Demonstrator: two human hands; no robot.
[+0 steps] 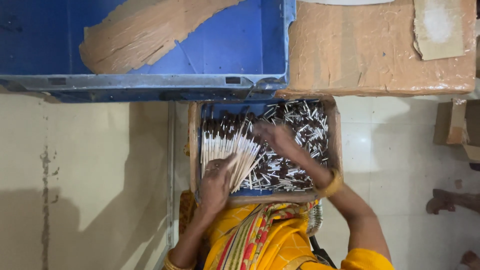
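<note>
The person wears a bright yellow garment [280,245] with short sleeves, the right one ending as a yellow cuff [367,260] above the elbow. Down the front of that garment runs a draped band of cloth [250,235] patterned in red, green and cream stripes. A thick golden bangle [331,184] circles the right wrist just beyond that band's far end, and thin golden bangles [173,261] ring the left wrist on the band's other side.

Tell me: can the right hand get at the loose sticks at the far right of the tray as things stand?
Probably yes. The right hand is already over the tray, and nothing covers the loose sticks; the left hand holds its bundle well aside.
</note>
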